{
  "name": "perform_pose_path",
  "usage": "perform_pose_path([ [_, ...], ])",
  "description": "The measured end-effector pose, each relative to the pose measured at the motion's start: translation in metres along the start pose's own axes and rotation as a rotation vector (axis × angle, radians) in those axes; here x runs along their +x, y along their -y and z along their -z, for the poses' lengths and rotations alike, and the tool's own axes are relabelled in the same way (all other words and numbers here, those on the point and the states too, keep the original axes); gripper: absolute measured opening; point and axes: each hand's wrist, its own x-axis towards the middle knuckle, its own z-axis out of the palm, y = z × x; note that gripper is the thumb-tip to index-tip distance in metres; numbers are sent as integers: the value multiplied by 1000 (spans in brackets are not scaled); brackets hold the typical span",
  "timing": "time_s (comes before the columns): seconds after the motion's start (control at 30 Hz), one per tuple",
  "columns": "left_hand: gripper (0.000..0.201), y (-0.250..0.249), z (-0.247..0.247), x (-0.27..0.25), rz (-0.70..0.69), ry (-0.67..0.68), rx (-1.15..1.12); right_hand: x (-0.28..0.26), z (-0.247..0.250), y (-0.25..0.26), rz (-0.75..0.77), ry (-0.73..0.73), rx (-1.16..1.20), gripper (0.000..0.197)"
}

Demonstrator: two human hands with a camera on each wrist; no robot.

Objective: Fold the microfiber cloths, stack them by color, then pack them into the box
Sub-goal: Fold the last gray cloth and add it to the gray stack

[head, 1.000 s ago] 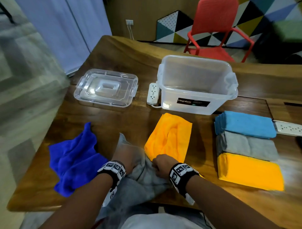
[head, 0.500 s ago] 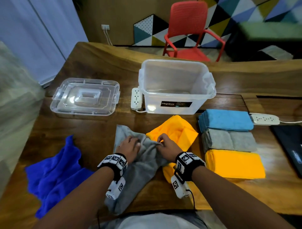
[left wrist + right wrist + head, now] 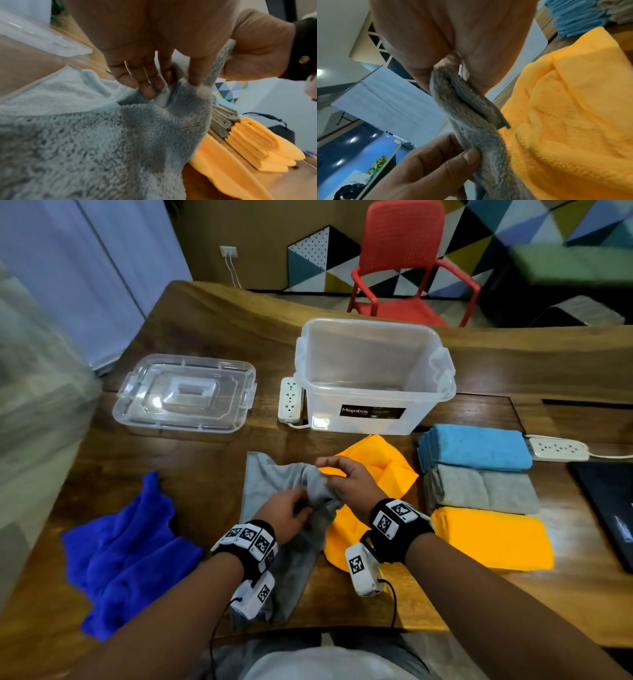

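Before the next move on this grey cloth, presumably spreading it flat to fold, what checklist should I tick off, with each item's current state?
1. Both hands hold the grey cloth: ok. The left hand and the right hand each pinch it.
2. Cloth flat enough to fold: not ok. It is bunched between the hands.
3. Folding space free: not ok. The cloth overlaps the loose orange cloth.
4. Grey stack ready to receive it: ok, sitting between the light blue stack and the orange stack.
5. Box open: ok, the lid lies beside it.
6. Cloth corners matched: cannot tell.
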Motion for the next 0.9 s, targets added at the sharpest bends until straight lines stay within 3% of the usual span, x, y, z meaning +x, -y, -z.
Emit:
perform_pose_path([
  [0.1,16,4,2,-4,58,-17,21,-3,5,-3,-46,-1,-17,35],
  [0.23,15,12,4,-7,132,-38,18,-11,20,-14,-89,153,-221,45],
  [0.4,22,7,4,-12,145,-4,-135,-24,20,-16,-9,240,-323,52],
  [0.5,39,-5,3,-17,109,92,-225,-23,12,-16,100,126,-343,41],
  [0.6,46,-7,6,-15,90,87,-45,-17,7,-7,171,-10,-390,25],
  [0.73,18,-11,36,-14,116,-54,-12,-11,10,16,348,-207,-552,24],
  [0.83,20,-22,66,-13,3,-134,40,-10,11,37,372,-34,-544,37],
  [0.9,24,-34,84,-11,-98,-144,-6,-7,8,49,378,107,-669,51],
])
